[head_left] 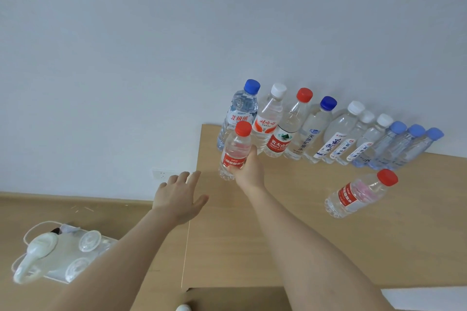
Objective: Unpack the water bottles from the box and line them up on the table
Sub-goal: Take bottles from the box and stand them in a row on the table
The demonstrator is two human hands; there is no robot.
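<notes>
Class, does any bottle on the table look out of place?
Yes. A lone red-capped bottle sits in front of the row along the wall, not lined up with the others. The right hand grips a small bottle.

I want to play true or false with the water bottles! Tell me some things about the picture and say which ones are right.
1. The right hand holds a small bottle with a red cap. True.
2. The left hand holds a bottle too. False: it is open and holds nothing.
3. A row of bottles stands along the wall. True.
4. Every bottle in that row has a blue cap. False: the caps are blue, white and red.
5. One lone bottle with a red cap stands on the table, apart from the row. True.
</notes>
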